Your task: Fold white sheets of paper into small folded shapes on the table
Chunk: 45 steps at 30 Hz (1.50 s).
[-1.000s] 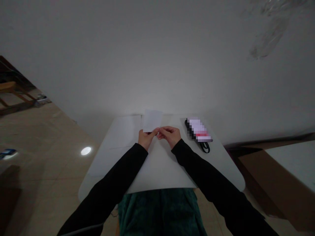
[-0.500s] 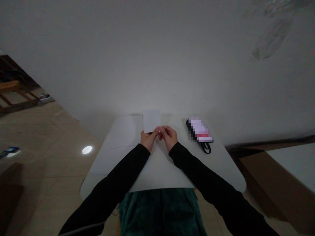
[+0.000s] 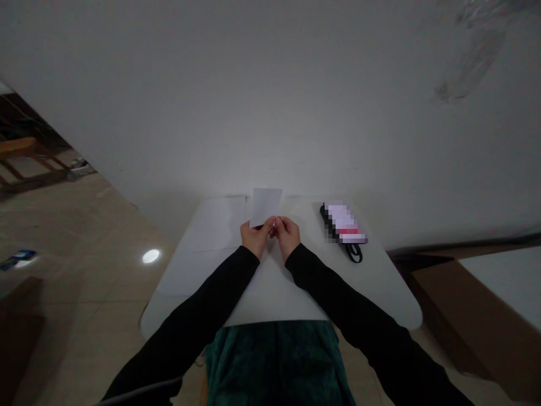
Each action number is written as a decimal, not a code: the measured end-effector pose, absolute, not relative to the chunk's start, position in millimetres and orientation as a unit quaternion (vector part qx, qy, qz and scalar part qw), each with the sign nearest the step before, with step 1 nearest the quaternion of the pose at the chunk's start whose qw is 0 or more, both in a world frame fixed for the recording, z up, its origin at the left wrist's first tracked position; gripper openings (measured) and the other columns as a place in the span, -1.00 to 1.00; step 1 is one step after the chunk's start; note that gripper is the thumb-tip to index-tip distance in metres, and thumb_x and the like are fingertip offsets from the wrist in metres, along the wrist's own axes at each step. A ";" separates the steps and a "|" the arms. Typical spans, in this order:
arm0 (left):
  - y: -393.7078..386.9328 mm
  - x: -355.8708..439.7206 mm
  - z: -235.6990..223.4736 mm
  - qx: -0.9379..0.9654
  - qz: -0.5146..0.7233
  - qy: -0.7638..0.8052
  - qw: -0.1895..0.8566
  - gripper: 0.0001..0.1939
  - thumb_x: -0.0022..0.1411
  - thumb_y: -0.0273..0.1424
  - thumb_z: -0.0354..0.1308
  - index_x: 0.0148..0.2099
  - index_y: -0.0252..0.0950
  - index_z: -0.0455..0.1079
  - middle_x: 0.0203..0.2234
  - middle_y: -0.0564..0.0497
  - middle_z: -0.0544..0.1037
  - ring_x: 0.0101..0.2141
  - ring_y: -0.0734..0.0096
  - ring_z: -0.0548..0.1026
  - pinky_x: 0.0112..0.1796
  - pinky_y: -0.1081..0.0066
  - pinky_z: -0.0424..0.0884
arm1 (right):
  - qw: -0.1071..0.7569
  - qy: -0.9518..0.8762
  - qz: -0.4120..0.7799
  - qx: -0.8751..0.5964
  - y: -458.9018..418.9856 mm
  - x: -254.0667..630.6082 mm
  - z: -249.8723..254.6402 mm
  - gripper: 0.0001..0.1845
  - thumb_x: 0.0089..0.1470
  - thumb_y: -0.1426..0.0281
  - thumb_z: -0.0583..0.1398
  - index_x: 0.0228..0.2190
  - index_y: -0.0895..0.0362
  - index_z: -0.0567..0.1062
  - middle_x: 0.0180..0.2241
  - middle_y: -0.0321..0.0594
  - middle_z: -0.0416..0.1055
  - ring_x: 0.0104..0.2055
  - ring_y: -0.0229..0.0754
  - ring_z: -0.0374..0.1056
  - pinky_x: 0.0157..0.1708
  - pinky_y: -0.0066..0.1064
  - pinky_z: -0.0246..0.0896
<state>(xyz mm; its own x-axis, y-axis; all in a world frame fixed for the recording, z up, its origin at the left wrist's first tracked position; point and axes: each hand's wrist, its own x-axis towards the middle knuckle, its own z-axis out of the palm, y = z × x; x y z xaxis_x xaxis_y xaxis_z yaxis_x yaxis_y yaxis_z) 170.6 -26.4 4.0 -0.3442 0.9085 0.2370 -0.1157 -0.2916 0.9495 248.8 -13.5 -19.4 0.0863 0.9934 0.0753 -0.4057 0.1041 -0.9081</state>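
A small piece of white paper stands up from my fingers above the middle of the table, leaning a little to the right. My left hand grips its lower edge, thumb pointing right. Close beside it, my right hand is closed in a pinch at the paper's lower right corner, its fingertips meeting those of the left. Exactly how the corner sits between the fingertips is too small to make out. Larger white sheets lie flat on the table to the left of my hands.
The white table stands against a grey-white wall. A black pouch-like item with a strap lies on its right side, its top blurred by pixels. A cardboard box is on the right, a wooden stool far left.
The paper has tilted to the right and its top has shifted that way. My right hand has moved slightly left, closer to my left hand.
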 end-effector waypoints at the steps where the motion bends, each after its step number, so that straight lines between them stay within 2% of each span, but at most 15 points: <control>1: -26.4 170.8 4.4 0.433 0.678 0.460 0.376 -0.74 -0.07 -0.30 0.35 -0.48 -0.42 0.45 -0.62 -0.04 0.52 -0.61 0.47 0.41 -0.55 0.46 0.37 | 0.632 -0.392 0.552 -0.377 -13.4 249.4 -18.6 -0.72 -0.06 0.16 0.21 -0.47 0.12 0.36 -0.68 -0.41 0.28 -0.62 -0.32 0.21 -0.56 -0.41 0.15; 9: -26.6 169.2 12.2 0.420 0.684 0.465 0.375 -0.75 -0.13 -0.36 0.37 -0.40 -0.44 0.50 -0.49 -0.11 0.59 -0.49 0.39 0.51 -0.42 0.42 0.45 | 0.643 -0.462 0.483 -0.374 -14.9 253.3 -9.8 -0.73 0.00 0.15 0.16 -0.47 0.11 0.36 -0.70 -0.42 0.26 -0.62 -0.31 0.19 -0.54 -0.42 0.12; 21: -26.8 173.1 7.7 0.400 0.701 0.458 0.371 -0.66 -0.12 -0.28 0.39 -0.35 -0.46 0.50 -0.44 -0.15 0.61 -0.46 0.36 0.53 -0.37 0.39 0.47 | 0.645 -0.494 0.437 -0.386 -17.1 250.0 -10.0 -0.76 0.05 0.18 0.12 -0.46 0.09 0.35 -0.66 -0.42 0.29 -0.59 -0.31 0.24 -0.45 -0.40 0.20; 26: -11.3 155.7 7.9 0.319 0.745 0.464 0.358 -0.56 -0.11 -0.18 0.38 -0.31 -0.47 0.49 -0.40 -0.18 0.59 -0.45 0.36 0.53 -0.31 0.32 0.51 | 0.667 -0.371 0.481 -0.430 2.2 265.9 -25.4 -0.72 -0.08 0.15 0.18 -0.53 0.10 0.32 -0.72 -0.44 0.23 -0.65 -0.31 0.21 -0.53 -0.38 0.22; 29: -0.3 139.3 5.3 0.318 0.767 0.450 0.329 -0.51 -0.17 -0.21 0.42 -0.24 -0.46 0.47 -0.40 -0.13 0.57 -0.45 0.39 0.53 -0.28 0.31 0.52 | 0.682 -0.371 0.435 -0.456 16.6 288.1 -27.8 -0.73 -0.17 0.19 0.24 -0.52 0.14 0.39 -0.68 -0.40 0.29 -0.62 -0.29 0.25 -0.55 -0.40 0.20; 31: 3.5 133.4 2.0 0.348 0.735 0.468 0.345 -0.51 -0.20 -0.21 0.43 -0.27 -0.47 0.47 -0.47 -0.10 0.55 -0.50 0.42 0.50 -0.36 0.36 0.50 | 0.677 -0.409 0.382 -0.478 22.2 299.6 -26.2 -0.73 -0.20 0.22 0.27 -0.51 0.17 0.46 -0.64 -0.35 0.36 -0.58 -0.28 0.28 -0.54 -0.41 0.19; 34: 3.5 133.0 -1.0 0.392 0.702 0.466 0.370 -0.34 -0.20 -0.27 0.44 -0.03 -0.40 0.40 -0.45 -0.04 0.56 -0.53 0.46 0.49 -0.42 0.42 0.48 | 0.645 -0.458 0.342 -0.506 25.7 306.9 -25.4 -0.77 -0.23 0.26 0.29 -0.56 0.19 0.50 -0.63 -0.32 0.39 -0.57 -0.28 0.28 -0.50 -0.40 0.21; 36: 2.2 134.9 -1.0 0.408 0.687 0.475 0.370 -0.11 -0.20 -0.32 0.44 0.21 -0.30 0.21 -0.46 0.00 0.56 -0.56 0.48 0.49 -0.44 0.44 0.46 | 0.622 -0.461 0.356 -0.523 26.9 307.6 -27.5 -0.79 -0.25 0.28 0.29 -0.58 0.19 0.49 -0.66 -0.32 0.38 -0.58 -0.28 0.27 -0.52 -0.41 0.20; 38: 1.6 136.0 -0.7 0.422 0.671 0.481 0.374 -0.02 -0.16 -0.33 0.42 0.29 -0.26 0.07 -0.47 -0.01 0.57 -0.57 0.49 0.48 -0.45 0.46 0.45 | 0.607 -0.456 0.380 -0.528 28.0 307.5 -30.2 -0.81 -0.23 0.30 0.26 -0.55 0.19 0.51 -0.64 -0.31 0.41 -0.57 -0.27 0.30 -0.56 -0.44 0.19; 40: 2.3 136.0 -1.5 0.441 0.661 0.469 0.385 -0.15 -0.09 -0.30 0.38 0.25 -0.27 0.17 -0.41 -0.06 0.59 -0.55 0.51 0.49 -0.42 0.47 0.45 | 0.603 -0.457 0.392 -0.523 28.6 307.2 -31.1 -0.81 -0.21 0.33 0.21 -0.48 0.18 0.53 -0.57 -0.29 0.46 -0.52 -0.26 0.35 -0.56 -0.46 0.21; 43: 3.6 135.1 -4.0 0.464 0.651 0.457 0.390 -0.43 -0.03 -0.26 0.33 0.05 -0.31 0.41 -0.33 -0.09 0.60 -0.52 0.54 0.48 -0.39 0.49 0.44 | 0.612 -0.476 0.383 -0.502 26.6 305.2 -26.8 -0.79 -0.23 0.39 0.19 -0.44 0.13 0.55 -0.44 -0.26 0.52 -0.41 -0.25 0.39 -0.47 -0.45 0.26; 45: 3.2 134.8 -4.9 0.481 0.636 0.464 0.386 -0.54 -0.03 -0.25 0.33 -0.06 -0.33 0.49 -0.32 -0.09 0.60 -0.52 0.54 0.48 -0.42 0.51 0.43 | 0.620 -0.479 0.407 -0.469 23.0 302.3 -21.3 -0.79 -0.23 0.38 0.21 -0.43 0.12 0.55 -0.40 -0.25 0.53 -0.37 -0.25 0.39 -0.44 -0.44 0.28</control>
